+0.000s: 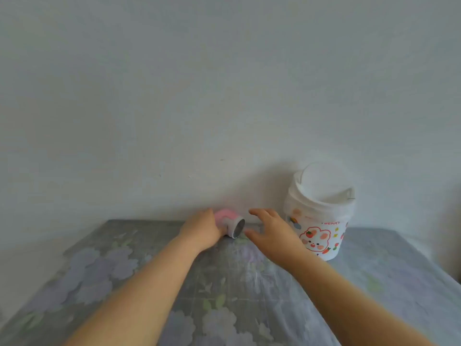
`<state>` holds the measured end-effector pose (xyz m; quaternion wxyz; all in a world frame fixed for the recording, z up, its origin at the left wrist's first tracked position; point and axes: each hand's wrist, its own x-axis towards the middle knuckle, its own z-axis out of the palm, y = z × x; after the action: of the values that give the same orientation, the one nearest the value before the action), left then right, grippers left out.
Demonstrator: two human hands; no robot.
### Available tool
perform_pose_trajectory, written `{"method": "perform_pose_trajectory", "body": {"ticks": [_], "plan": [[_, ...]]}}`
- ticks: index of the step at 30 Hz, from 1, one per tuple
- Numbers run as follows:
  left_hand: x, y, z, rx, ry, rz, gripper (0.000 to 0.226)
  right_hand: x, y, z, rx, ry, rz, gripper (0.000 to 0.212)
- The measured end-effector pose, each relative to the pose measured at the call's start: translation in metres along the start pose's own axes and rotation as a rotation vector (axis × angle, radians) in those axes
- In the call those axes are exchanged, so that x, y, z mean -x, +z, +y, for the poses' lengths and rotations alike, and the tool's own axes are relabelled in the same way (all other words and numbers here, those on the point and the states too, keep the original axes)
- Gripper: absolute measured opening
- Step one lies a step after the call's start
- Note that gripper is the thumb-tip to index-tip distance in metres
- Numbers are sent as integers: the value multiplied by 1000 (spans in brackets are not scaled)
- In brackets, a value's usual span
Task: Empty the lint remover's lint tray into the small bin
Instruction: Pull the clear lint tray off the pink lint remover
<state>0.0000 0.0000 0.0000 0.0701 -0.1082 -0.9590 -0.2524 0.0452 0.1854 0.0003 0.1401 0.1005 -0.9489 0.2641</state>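
Head view, left hand (202, 229) seemingly gripping pink lint remover (229, 222), right hand (270, 227) spread open beside small bin (320, 213)

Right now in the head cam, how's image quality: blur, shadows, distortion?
Head view: soft throughout, with the left hand, right hand and pink lint remover smeared at the edges. Light is flat and dim, with no glare; a faint shadow lies on the wall left of the small bin. Wide-angle stretch splays the forearms and the table edges towards the lower corners.
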Motion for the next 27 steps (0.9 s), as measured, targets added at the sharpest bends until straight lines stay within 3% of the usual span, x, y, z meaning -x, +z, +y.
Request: {"method": "perform_pose_trajectory", "body": {"ticks": [3,5,10,14,22,27], "plan": [[0,-1,-1,10,-78,-9,10,1,-3,1,-16,16,12,56],[2,-3,1,113,-139,-25,21,3,-4,2,-25,24,2,56],[3,-15,13,780,-291,-1,36,4,-10,-6,-128,58,22,63],[9,-26,30,1088,-304,-89,37,3,-12,-19,-233,92,36,74],[25,-35,57,1258,-242,-141,32,13,-28,-34,-351,72,94,58],[23,-35,64,1319,-267,-172,51,18,-33,-40,-236,54,112,47]]}}
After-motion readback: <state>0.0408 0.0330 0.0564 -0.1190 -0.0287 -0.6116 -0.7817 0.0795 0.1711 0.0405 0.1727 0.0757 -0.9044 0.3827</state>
